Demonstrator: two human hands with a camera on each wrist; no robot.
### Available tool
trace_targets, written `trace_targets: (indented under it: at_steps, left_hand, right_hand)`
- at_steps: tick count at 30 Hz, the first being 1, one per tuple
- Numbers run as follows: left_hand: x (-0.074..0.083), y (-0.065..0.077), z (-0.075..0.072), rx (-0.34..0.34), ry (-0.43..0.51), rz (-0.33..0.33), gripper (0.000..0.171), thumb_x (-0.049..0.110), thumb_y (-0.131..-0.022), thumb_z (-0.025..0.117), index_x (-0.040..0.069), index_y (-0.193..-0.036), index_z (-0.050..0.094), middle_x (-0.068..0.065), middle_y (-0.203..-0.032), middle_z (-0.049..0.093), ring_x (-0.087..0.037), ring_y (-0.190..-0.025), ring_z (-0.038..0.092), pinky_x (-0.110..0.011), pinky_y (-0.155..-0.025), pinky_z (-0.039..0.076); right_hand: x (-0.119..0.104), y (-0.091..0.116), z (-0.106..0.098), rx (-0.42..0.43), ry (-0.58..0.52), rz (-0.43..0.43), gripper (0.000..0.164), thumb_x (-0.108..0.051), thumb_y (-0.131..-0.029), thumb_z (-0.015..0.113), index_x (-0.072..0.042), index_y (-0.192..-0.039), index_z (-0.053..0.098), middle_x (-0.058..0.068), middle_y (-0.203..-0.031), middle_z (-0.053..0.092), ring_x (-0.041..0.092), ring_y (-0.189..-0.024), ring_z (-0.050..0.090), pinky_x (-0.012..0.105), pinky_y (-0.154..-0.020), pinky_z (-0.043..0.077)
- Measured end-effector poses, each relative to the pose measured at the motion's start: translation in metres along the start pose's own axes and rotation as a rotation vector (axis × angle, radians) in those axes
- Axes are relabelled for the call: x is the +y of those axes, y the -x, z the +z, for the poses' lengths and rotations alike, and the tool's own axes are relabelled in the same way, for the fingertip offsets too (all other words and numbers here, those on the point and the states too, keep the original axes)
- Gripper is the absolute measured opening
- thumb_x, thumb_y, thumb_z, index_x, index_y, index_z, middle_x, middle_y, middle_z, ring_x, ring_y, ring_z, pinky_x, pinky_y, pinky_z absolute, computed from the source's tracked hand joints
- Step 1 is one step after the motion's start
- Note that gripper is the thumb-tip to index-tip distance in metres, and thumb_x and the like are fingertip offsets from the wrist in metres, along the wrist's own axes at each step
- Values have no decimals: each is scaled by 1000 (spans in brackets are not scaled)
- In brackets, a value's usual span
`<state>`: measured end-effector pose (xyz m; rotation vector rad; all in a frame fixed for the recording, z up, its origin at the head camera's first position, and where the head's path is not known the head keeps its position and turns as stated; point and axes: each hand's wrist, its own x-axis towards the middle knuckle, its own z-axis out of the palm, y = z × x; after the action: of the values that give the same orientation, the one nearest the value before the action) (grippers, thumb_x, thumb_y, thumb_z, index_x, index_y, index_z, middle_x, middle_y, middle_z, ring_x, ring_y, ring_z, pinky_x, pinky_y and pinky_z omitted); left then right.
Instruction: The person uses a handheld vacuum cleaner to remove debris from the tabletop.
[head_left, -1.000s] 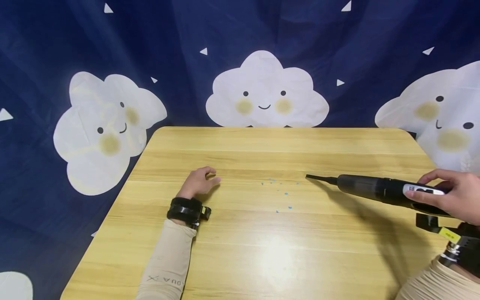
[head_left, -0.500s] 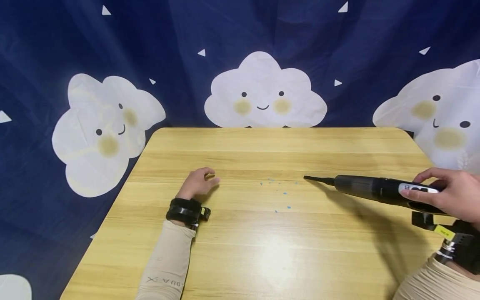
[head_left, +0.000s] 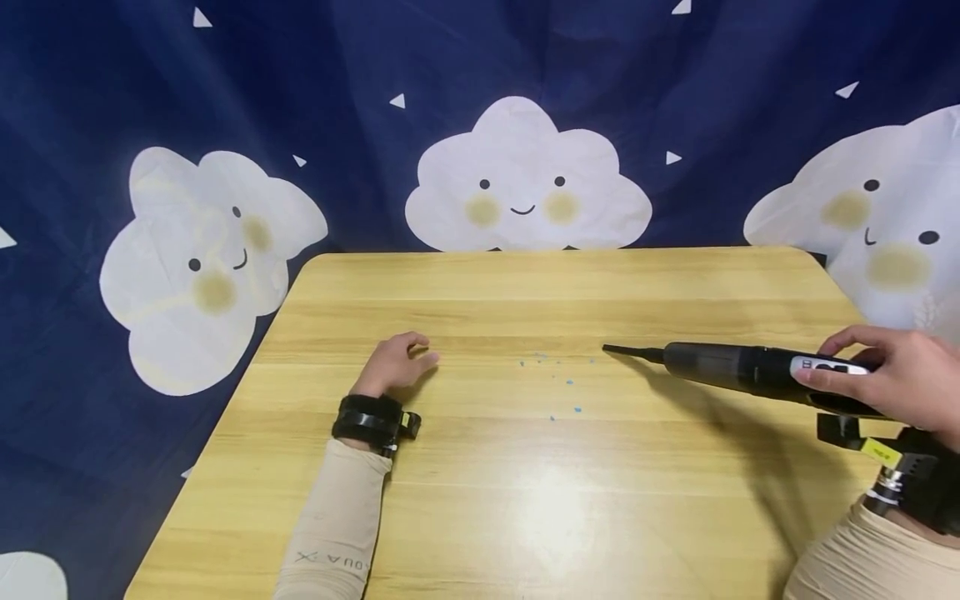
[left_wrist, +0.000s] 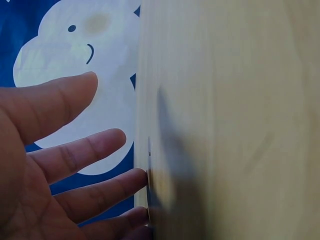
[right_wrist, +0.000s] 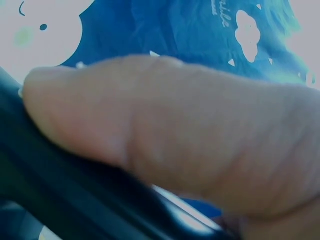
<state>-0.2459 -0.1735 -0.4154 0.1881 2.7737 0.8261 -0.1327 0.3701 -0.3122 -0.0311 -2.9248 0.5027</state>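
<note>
My right hand (head_left: 911,375) grips a black handheld vacuum cleaner (head_left: 757,371) by its handle, the thumb lying along a light panel with markings. Its narrow nozzle points left, close over the table, a little right of the scraps. In the right wrist view the thumb (right_wrist: 150,110) covers much of the dark body (right_wrist: 75,190). Several tiny blue scraps (head_left: 569,382) lie scattered on the wooden table near its middle. To their left, my left hand (head_left: 393,365) rests at the tabletop, holding nothing; in the left wrist view its fingers (left_wrist: 100,195) are spread and relaxed.
The wooden table (head_left: 480,467) has rounded far corners. Behind it hangs a dark blue curtain (head_left: 360,67) printed with white smiling clouds (head_left: 525,158). The vacuum's shadow (head_left: 720,417) falls across the right part of the tabletop.
The right hand and the vacuum have shifted slightly left, bringing the nozzle a bit nearer the blue scraps. The left hand stays put, and the scraps look the same.
</note>
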Motion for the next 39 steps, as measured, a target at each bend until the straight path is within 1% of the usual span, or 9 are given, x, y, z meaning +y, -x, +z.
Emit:
trace_targets:
  at_steps: [5,9,15,22,25,30,35,37,39]
  left_hand:
    - [0,0,-3,13,-5,-1,49,38,-94,56,7,-131,51,-23,-138,49,-41,-126,41,-57,-106,34]
    - [0,-1,-5,15,-6,4,49,38,-94,56,7,-131,51,-22,-138,49,-41,-127,40,-57,-107,33]
    - [0,-1,-5,14,0,-1,48,38,-94,56,8,-131,51,-22,-138,49,-41,-127,41,-57,-107,33]
    - [0,2,-4,7,7,5,49,38,-94,56,7,-132,51,-23,-138,48,-42,-126,41,-58,-107,33]
    - [1,3,-3,8,8,0,49,38,-94,56,8,-132,51,-23,-139,48,-42,-127,41,-58,-107,33]
    - [0,3,-2,9,13,-2,49,38,-94,56,7,-132,51,-23,-139,48,-42,-127,41,-58,-107,33]
    - [0,1,0,5,19,-5,49,38,-94,56,7,-132,51,-23,-138,49,-41,-126,42,-58,-107,34]
    - [0,1,0,3,14,-3,49,37,-94,56,7,-133,51,-23,-138,49,-41,-126,42,-58,-106,34]
    - [0,1,0,4,10,-1,49,37,-94,56,7,-133,51,-23,-139,49,-41,-126,42,-57,-106,34]
  right_hand:
    - [-2,-3,-1,-4,-16,-11,45,-42,-73,79,-5,-93,62,0,-50,57,12,-43,41,30,-42,32]
    - [-6,-4,-1,-35,-28,-22,46,-42,-74,78,-4,-94,62,0,-51,57,14,-43,41,30,-40,33]
    - [-18,-10,-3,-69,-4,-56,47,-49,-73,77,-9,-95,64,0,-58,61,16,-50,47,31,-44,35]
    - [-29,-13,0,-26,-27,-89,43,-48,-71,79,-14,-95,66,-1,-56,57,15,-53,46,32,-48,35]
    - [-34,-14,3,-29,-22,-111,41,-49,-71,78,-16,-94,67,-1,-56,55,16,-52,46,32,-47,34]
    - [-41,-18,8,-23,9,-171,43,-51,-70,78,-17,-93,67,-1,-59,59,17,-54,48,33,-46,34]
    - [-47,-18,13,23,2,-215,40,-49,-69,80,-19,-91,67,-2,-53,53,17,-52,45,32,-45,33]
    - [-49,-18,14,29,-4,-218,39,-49,-69,80,-19,-91,67,-2,-50,49,17,-50,44,32,-44,32]
    - [-50,-18,15,27,-12,-224,39,-47,-69,80,-18,-92,66,-1,-51,50,17,-49,43,32,-44,32]
